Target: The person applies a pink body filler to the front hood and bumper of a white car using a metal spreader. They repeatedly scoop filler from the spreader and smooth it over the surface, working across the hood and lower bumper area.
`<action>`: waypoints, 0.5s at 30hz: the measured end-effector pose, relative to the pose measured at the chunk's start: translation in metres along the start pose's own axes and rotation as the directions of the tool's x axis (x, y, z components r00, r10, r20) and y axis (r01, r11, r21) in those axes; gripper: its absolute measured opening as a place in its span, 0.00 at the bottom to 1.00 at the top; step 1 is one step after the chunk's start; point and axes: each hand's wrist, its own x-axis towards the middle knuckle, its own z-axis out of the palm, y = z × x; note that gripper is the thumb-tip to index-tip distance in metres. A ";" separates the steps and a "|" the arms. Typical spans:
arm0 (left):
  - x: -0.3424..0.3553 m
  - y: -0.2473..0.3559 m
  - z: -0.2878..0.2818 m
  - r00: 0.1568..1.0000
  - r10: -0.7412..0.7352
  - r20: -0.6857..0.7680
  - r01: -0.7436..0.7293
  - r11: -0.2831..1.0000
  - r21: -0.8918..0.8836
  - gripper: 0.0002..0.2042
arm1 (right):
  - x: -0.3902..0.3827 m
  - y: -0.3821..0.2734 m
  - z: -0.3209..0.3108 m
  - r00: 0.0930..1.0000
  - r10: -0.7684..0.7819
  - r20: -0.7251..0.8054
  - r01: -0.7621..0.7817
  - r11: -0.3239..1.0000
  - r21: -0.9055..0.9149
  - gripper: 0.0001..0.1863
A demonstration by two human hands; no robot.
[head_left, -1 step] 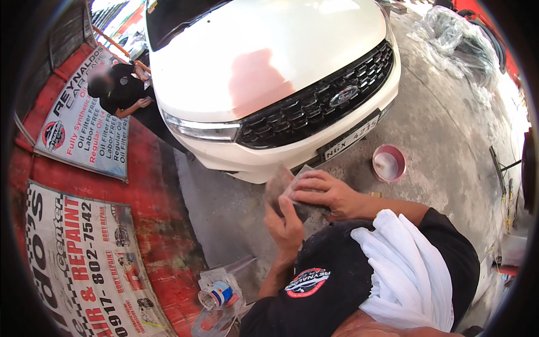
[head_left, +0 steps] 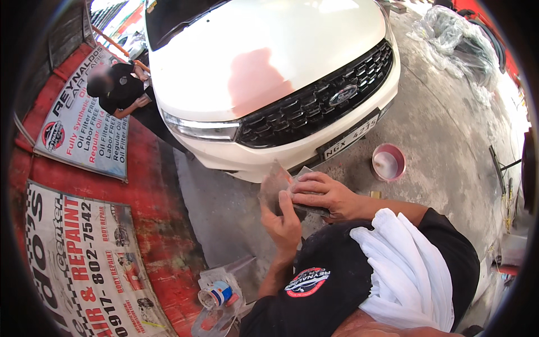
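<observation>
1. At my far left, a printed banner hangs on a red wall.
2. Beside the car, a co-worker in black holds both forearms forward.
3. Lower down sits a jar with a blue label.
4. Ahead, the white car shows a pinkish patch on its hood, above the black grille.
5. My left hand pinches a thin greyish sheet between thumb and fingers, in front of the bumper.
6. Just beside it, my right hand curls its fingers over a flat grey piece; I cannot tell whether sheet and piece touch.
7. Farther right, a pink bucket of whitish liquid stands on the concrete floor.
</observation>
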 end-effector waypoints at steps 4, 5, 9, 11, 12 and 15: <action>0.009 -0.009 -0.012 0.879 -0.061 -0.472 0.023 0.996 -0.087 0.23 | -0.026 0.019 -0.016 0.936 0.084 0.342 -0.049 0.992 -0.112 0.42; 0.011 -0.004 -0.014 0.872 -0.009 -0.490 -0.080 0.984 -0.162 0.22 | -0.028 0.023 -0.025 0.960 0.102 0.259 -0.070 0.989 -0.130 0.40; 0.018 -0.001 -0.017 0.896 -0.306 -0.322 0.128 0.872 -0.473 0.19 | 0.006 -0.016 -0.035 0.987 -0.141 -0.079 0.113 0.951 -0.288 0.33; 0.018 -0.032 -0.027 0.842 -0.537 0.053 0.445 0.636 -0.630 0.17 | 0.002 -0.034 -0.035 0.958 -0.278 0.064 0.285 0.935 -0.212 0.30; 0.013 -0.029 -0.026 0.831 -0.550 0.087 0.471 0.610 -0.638 0.17 | -0.001 -0.039 -0.032 0.931 -0.342 0.128 0.360 0.919 -0.162 0.29; 0.007 -0.006 -0.019 0.805 -0.561 0.195 0.539 0.552 -0.636 0.17 | -0.032 0.038 -0.048 0.915 0.054 0.401 0.139 0.889 -0.435 0.30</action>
